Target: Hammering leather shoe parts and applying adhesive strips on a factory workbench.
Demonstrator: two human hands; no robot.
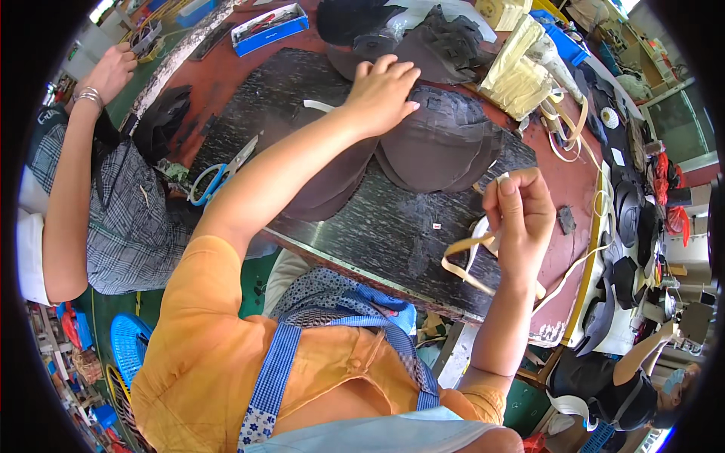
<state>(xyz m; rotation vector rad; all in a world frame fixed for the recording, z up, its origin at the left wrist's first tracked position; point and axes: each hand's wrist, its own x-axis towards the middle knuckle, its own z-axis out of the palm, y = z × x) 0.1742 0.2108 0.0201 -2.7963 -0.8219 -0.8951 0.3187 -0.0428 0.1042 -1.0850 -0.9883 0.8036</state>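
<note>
My left hand [383, 94] reaches across the board with its fingers spread, over the stacked dark brown curved pieces [438, 151]. Another dark stack [325, 177] lies under my left forearm. At the right, my right hand [521, 208] is closed in a pinch. A small whitish end shows at its fingertips, and a cream strip [470, 248] loops down beside the palm; how the two join is hidden. A tiny white-and-red tag [436, 226] lies on the black streaked board [400, 241].
Blue-handled scissors [214, 181] lie left of my forearm. Farther back are a blue open box [269, 30], black pieces [445, 45] and a yellowish wrapped block [521, 72]. Cream strips [566, 136] trail along the right. A co-worker's hand [109, 72] shows at left; another person [627, 385] sits lower right.
</note>
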